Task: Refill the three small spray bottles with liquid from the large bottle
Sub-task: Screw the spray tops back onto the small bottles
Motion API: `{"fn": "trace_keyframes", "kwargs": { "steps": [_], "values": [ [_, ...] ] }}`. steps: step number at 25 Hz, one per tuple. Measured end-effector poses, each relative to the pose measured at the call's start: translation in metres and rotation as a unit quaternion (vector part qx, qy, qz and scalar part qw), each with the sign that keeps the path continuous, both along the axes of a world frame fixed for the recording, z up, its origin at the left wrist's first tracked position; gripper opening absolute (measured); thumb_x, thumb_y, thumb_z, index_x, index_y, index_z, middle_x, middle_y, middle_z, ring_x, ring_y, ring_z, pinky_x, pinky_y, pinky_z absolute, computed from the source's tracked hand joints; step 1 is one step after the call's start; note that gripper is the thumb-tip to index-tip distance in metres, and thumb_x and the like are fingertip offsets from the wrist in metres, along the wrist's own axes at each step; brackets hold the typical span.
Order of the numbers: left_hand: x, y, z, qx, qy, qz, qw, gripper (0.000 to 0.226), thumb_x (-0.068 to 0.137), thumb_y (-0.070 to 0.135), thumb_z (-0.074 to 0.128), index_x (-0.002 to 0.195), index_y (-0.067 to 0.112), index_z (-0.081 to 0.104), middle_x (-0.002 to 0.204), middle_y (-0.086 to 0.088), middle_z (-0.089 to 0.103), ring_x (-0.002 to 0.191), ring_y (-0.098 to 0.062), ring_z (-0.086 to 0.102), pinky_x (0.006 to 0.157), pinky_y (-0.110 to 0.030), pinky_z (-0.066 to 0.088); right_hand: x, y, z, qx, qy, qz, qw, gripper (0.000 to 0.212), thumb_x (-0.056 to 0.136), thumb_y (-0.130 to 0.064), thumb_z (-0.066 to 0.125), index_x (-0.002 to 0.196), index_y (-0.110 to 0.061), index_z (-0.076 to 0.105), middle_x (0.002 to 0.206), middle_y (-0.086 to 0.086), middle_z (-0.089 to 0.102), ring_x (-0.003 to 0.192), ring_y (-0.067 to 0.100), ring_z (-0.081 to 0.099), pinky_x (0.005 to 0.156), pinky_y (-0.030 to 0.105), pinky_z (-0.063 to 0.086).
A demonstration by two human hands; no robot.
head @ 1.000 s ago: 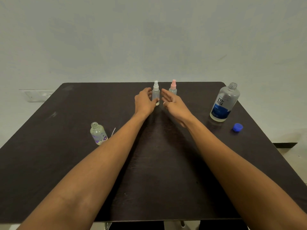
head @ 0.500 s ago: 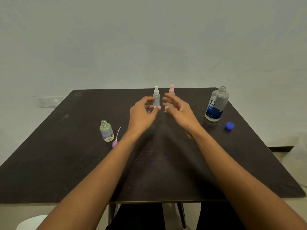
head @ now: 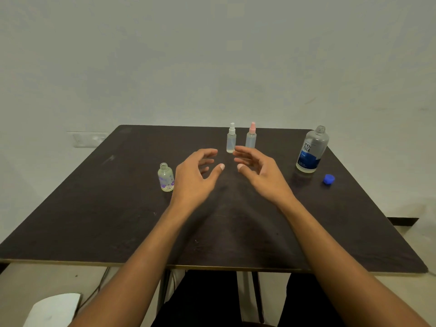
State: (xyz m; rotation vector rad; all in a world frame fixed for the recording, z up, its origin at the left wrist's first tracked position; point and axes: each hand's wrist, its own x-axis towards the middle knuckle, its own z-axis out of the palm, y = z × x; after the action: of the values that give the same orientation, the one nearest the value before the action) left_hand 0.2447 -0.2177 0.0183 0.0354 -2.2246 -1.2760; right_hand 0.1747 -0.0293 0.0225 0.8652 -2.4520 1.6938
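Small spray bottles [head: 166, 178] [head: 231, 140] [head: 251, 139]: three; large bottle [head: 312, 149], one; left hand [head: 193, 180] and right hand [head: 262, 173] apart, empty, relaxed.

SITE: plain room, home-like, exact kind unclear | SURFACE: dark scuffed table [head: 94, 220] on thin legs [head: 257, 298] | WALL: bare pale wall [head: 212, 55], one white switch plate [head: 87, 139] | FLOOR: light floor [head: 35, 277], dark skirting strip [head: 402, 221] | CONTENTS: toiletry-type large bottle [head: 312, 149] marked "re-nu"

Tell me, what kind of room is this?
Probably a plain indoor room used as a work spot. A dark table stands by a bare pale wall with a switch plate. An open large bottle stands on it.
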Motion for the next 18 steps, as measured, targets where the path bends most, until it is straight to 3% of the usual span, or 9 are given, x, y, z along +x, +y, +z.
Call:
{"fn": "trace_keyframes", "kwargs": {
  "steps": [4, 7, 10, 14, 18],
  "values": [
    [0.018, -0.030, -0.001, -0.027, 0.038, 0.067, 0.997, 0.036, 0.093, 0.027, 0.077, 0.128, 0.025, 0.068, 0.121, 0.016, 0.067, 0.113, 0.000, 0.066, 0.097, -0.015, 0.053, 0.005, -0.024, -0.009, 0.074, 0.072, 0.019, 0.994, 0.043, 0.100, -0.015, 0.067, 0.140, -0.027, 0.063, 0.136, -0.012, 0.065, 0.125, -0.002, 0.060, 0.095, 0.008, 0.050],
    [0.025, -0.061, -0.010, -0.057, 0.039, 0.151, 0.986, 0.040, 0.089, 0.031, 0.080, 0.127, 0.030, 0.066, 0.125, 0.016, 0.062, 0.117, -0.007, 0.063, 0.104, -0.029, 0.053, 0.006, -0.047, -0.017, 0.150, 0.160, 0.064, 0.974, 0.041, 0.098, -0.015, 0.069, 0.137, -0.026, 0.066, 0.138, -0.010, 0.064, 0.127, 0.002, 0.058, 0.103, 0.018, 0.052],
    [0.023, -0.090, -0.025, -0.062, -0.019, 0.179, 0.982, 0.056, 0.084, 0.035, 0.084, 0.135, 0.030, 0.061, 0.134, 0.009, 0.061, 0.123, -0.009, 0.059, 0.106, -0.038, 0.052, 0.006, -0.071, -0.024, 0.248, 0.225, 0.115, 0.935, 0.041, 0.096, -0.017, 0.068, 0.135, -0.030, 0.067, 0.145, -0.009, 0.061, 0.135, 0.006, 0.054, 0.116, 0.032, 0.045],
    [0.019, -0.108, -0.042, -0.041, -0.086, 0.144, 0.985, 0.065, 0.080, 0.034, 0.087, 0.138, 0.021, 0.060, 0.131, 0.006, 0.068, 0.117, -0.005, 0.063, 0.105, -0.036, 0.054, 0.014, -0.099, -0.026, 0.327, 0.256, 0.194, 0.889, 0.052, 0.095, -0.007, 0.064, 0.142, -0.028, 0.062, 0.151, -0.007, 0.056, 0.141, 0.012, 0.047, 0.117, 0.034, 0.040],
    [0.015, -0.109, -0.048, -0.040, -0.105, 0.155, 0.981, 0.052, 0.080, 0.032, 0.087, 0.127, 0.021, 0.069, 0.113, 0.007, 0.075, 0.100, -0.003, 0.068, 0.092, -0.021, 0.054, 0.016, -0.115, -0.032, 0.349, 0.287, 0.239, 0.859, 0.049, 0.092, -0.001, 0.061, 0.136, -0.022, 0.067, 0.143, -0.004, 0.061, 0.135, 0.018, 0.054, 0.105, 0.040, 0.053]
  ]
}}
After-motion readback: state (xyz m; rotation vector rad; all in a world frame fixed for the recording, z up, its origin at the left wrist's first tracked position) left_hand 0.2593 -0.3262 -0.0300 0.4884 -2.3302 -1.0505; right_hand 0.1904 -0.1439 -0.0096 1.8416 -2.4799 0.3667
